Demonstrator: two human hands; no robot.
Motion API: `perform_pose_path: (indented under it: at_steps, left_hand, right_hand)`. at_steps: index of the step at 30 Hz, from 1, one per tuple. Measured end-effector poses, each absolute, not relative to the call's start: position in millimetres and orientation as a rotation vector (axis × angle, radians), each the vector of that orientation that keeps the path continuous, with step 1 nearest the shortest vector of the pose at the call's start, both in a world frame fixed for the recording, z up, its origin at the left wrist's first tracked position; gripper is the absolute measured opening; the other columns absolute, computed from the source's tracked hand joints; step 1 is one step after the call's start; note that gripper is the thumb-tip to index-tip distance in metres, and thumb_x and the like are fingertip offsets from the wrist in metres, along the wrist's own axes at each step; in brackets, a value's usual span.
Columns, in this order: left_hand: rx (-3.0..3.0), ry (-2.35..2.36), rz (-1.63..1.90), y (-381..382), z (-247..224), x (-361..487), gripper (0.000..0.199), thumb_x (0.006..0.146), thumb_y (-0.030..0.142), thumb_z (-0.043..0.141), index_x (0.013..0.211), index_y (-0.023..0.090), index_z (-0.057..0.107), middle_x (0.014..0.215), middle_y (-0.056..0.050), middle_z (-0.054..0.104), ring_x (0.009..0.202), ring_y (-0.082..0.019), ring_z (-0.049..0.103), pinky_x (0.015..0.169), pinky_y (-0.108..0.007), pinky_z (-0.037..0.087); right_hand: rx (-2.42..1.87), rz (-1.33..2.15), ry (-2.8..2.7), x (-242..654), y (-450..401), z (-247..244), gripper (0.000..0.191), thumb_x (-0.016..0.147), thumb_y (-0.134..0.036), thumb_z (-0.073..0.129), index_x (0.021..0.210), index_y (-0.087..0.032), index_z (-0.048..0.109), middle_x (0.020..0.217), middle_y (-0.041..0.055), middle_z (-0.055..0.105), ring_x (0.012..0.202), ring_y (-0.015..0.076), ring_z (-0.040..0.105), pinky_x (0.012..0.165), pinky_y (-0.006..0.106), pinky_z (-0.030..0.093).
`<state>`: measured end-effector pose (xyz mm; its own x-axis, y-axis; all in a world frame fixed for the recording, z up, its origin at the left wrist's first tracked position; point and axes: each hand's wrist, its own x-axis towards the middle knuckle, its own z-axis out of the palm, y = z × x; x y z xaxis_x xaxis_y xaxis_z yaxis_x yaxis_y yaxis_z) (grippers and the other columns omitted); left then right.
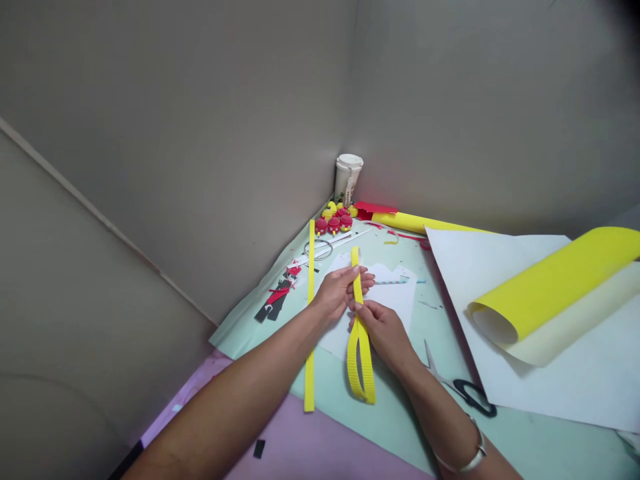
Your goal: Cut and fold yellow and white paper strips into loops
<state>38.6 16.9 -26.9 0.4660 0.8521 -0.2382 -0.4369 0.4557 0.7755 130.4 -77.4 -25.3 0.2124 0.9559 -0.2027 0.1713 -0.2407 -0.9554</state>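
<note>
A yellow corrugated paper strip [369, 373], bent into a loop at its lower end, is held upright over the table. My left hand [340, 291] pinches its upper part between thumb and fingers. Just below and to the right, my right hand [383, 327] grips the strip above the loop. Another yellow strip [310, 387] lies straight on the table, left of my hands and partly behind my left forearm. White paper [400, 300] rests beneath my hands, with a striped straw [395, 282] on it.
Scissors [457, 385] lie right of my right forearm. A yellow roll [555, 287] rests on a white sheet [575, 393] at right. Red and yellow pieces [334, 223] and a lidded cup [349, 175] stand at the back corner. Black and red scraps [275, 300] lie left.
</note>
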Motion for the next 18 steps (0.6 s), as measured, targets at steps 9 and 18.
perform_pose_path:
  at_steps: [9,18]
  left_hand:
    - [0.694,0.709,0.880,13.2,-21.4,38.5,0.014,0.091,0.021,0.060,0.094,0.009,0.067,0.091,-0.013,0.072,0.076,-0.014,0.068,0.076,-0.025,0.054]
    - [0.716,0.684,0.877,14.9,-21.9,38.1,0.014,0.091,0.021,0.060,0.096,0.009,0.065,0.092,-0.013,0.072,0.077,-0.015,0.068,0.075,-0.024,0.054]
  right_hand:
    - [-1.533,1.238,-0.961,128.8,-78.6,-20.4,0.027,0.082,-0.045,0.056,0.077,-0.020,0.064,0.059,-0.0029,0.063,0.047,0.0118,0.045,0.049,0.025,0.033]
    - [-1.566,1.217,-1.002,130.5,-78.6,-19.7,0.030,0.083,-0.047,0.055,0.080,-0.019,0.066,0.066,0.0003,0.068,0.049,0.0122,0.048,0.049,0.025,0.034]
